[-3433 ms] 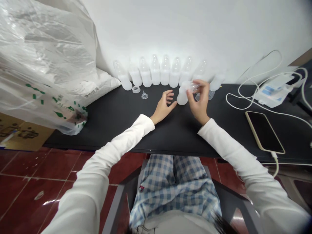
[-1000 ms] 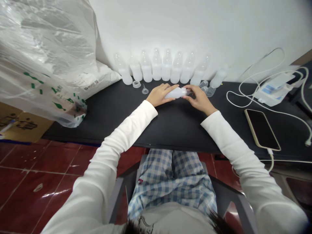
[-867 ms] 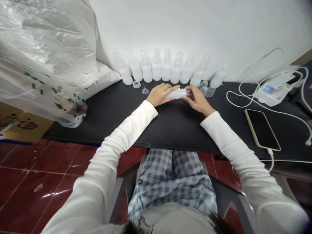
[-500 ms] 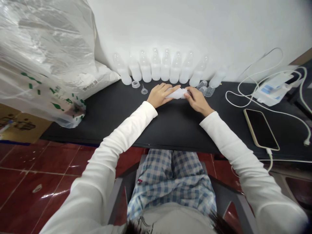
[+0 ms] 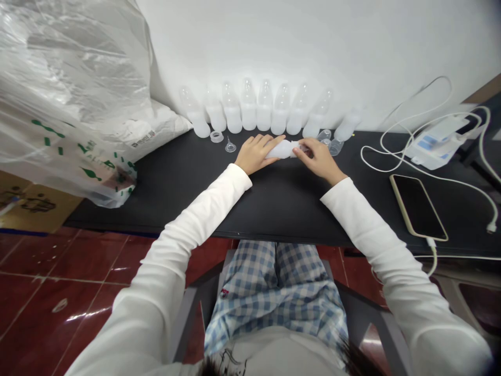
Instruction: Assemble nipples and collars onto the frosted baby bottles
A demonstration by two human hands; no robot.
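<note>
A translucent white baby bottle (image 5: 281,149) lies sideways between my hands above the black table. My left hand (image 5: 256,152) is wrapped round its body. At the collar end, my right hand (image 5: 319,159) closes its thumb and fingers on the bottle; its fingers partly hide that end. Left of my left hand lie a clear ring collar (image 5: 216,137) and a clear nipple (image 5: 230,147). Several clear caps (image 5: 335,147) are grouped just beyond my right hand. Behind my hands, a row of several similar bottles (image 5: 263,112) stands along the wall, most with clear domed caps.
Bulky white plastic bags (image 5: 129,104) fill the left end of the black table (image 5: 188,190), above a cardboard box (image 5: 35,203). At right, a phone (image 5: 418,208) on a cable lies near a white power strip (image 5: 436,143) with looped cords.
Both hands stay on the bottle in nearly the same place. The fingers of my right hand have shifted slightly around the collar end. The view has moved a little.
</note>
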